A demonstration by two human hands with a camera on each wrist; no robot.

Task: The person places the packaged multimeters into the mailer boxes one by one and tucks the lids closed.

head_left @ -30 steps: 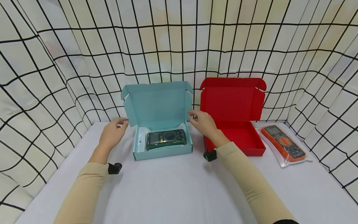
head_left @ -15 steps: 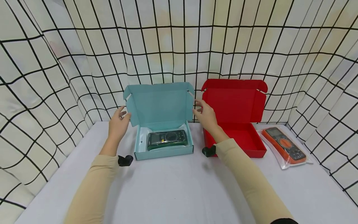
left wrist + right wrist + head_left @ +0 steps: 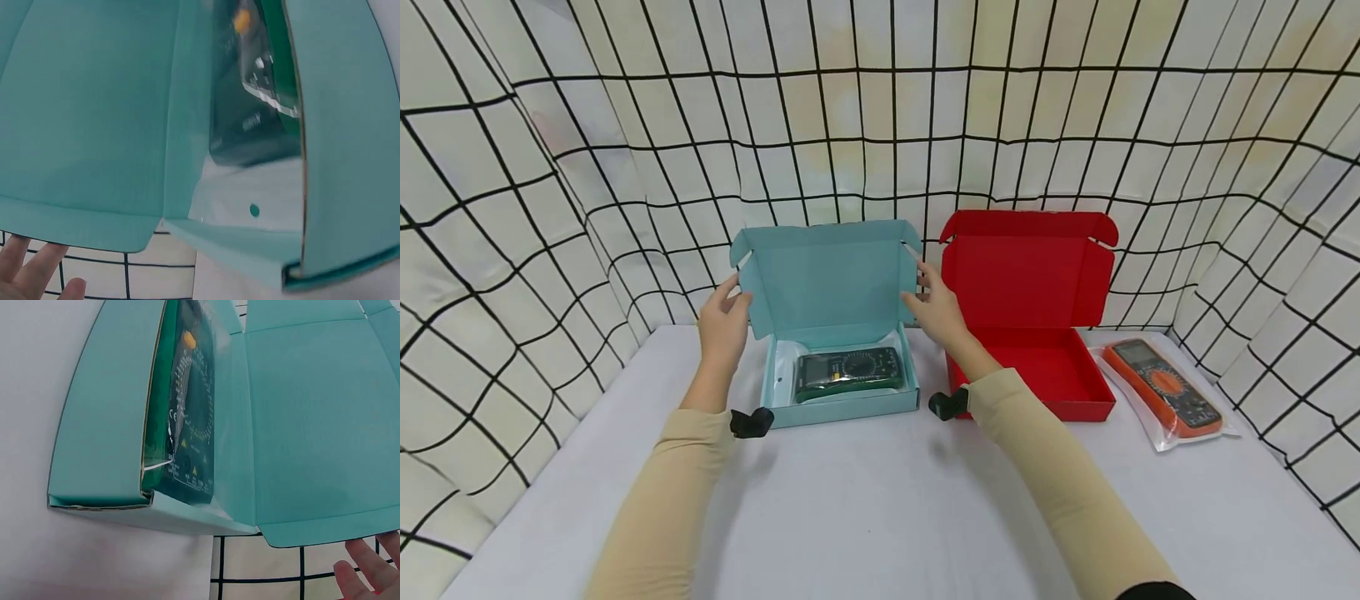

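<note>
Left hand (image 3: 724, 325), right hand (image 3: 942, 312), fingers (image 3: 370, 562) spread, at smooth, fold-flapped teal cardboard lid (image 3: 831, 279)

Premises: a small screened booth, apparently a staged filming or demonstration station; the type of building around it cannot be determined. Grounds: a white, black-gridded screen (image 3: 951, 100) closes the far, left and right sides of the surface (image 3: 865, 517). Its lines bow and crease, consistent with hung cloth. The surface is covered in plain white. Small black devices (image 3: 750, 422) worn at both wrists and neatly spaced sample goods, namely a teal box (image 3: 831, 279), a red box (image 3: 1026, 271) and a bagged orange multimeter (image 3: 1165, 383), support the finding.
</note>
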